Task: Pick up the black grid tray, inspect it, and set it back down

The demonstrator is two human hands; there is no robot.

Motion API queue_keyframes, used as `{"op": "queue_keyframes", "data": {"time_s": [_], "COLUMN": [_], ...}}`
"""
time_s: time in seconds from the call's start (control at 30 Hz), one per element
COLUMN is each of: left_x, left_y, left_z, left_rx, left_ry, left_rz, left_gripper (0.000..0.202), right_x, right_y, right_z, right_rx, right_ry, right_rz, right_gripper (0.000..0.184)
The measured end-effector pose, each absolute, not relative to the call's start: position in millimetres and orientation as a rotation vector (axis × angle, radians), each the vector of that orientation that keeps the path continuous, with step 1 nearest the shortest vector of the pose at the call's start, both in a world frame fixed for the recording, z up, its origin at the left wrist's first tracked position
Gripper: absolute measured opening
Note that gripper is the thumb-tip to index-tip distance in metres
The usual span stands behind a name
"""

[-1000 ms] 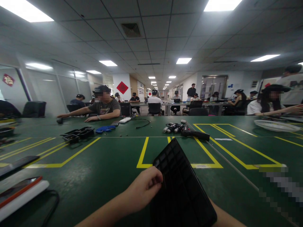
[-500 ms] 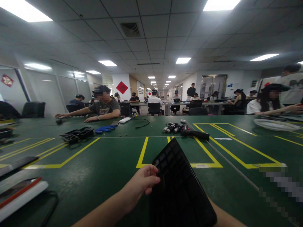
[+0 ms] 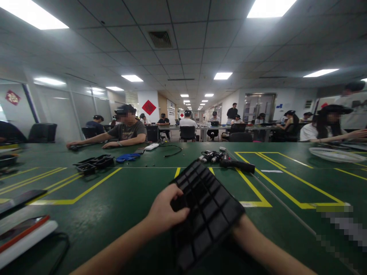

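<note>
The left hand [image 3: 166,209], thumb and forefinger apart, is over the left side of a black compartment tray [image 3: 208,198]. The right hand [image 3: 242,226] is mostly behind it; I cannot tell its grip.

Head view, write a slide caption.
Bare left hand at a tilted black rectangular gridded tray, right arm behind it, over a green yellow-taped table.

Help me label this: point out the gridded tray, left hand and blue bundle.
Gridded tray [image 3: 205,204], head view: middle of face.
Left hand [image 3: 163,209], head view: back of hand.
Blue bundle [image 3: 127,157], head view: its middle.
</note>
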State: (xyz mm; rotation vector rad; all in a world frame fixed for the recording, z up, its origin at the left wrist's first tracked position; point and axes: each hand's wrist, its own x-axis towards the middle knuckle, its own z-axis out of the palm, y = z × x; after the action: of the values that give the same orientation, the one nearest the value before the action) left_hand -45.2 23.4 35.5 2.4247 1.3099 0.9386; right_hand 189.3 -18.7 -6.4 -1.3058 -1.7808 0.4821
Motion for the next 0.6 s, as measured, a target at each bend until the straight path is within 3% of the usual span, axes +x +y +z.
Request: {"op": "queue_keyframes", "data": {"time_s": [0.07, 0.23, 0.47, 0.6], "left_x": [-72, -156, -209, -219], "left_y": [52, 116, 128, 130], "left_z": [51, 79, 58, 50], "left_rx": [2.33, 1.855, 1.512, 1.56], "left_ry": [1.649, 2.399, 2.634, 2.599], "left_rz": [0.957, 0.609, 0.535, 0.574], "left_gripper": [0.027, 0.048, 0.059, 0.055], "right_x": [222, 310, 341, 333], "right_y": [-5, 32, 46, 42], "right_z": [0, -8, -44, -43], "right_rx": [-1.4, -1.994, -2.225, -2.223], "right_ry": [-1.746, -1.561, -1.682, -1.631], "right_rz": [0.455, 0.001, -0.209, -0.314], "right_gripper": [0.046, 0.051, 0.045, 0.053]}}
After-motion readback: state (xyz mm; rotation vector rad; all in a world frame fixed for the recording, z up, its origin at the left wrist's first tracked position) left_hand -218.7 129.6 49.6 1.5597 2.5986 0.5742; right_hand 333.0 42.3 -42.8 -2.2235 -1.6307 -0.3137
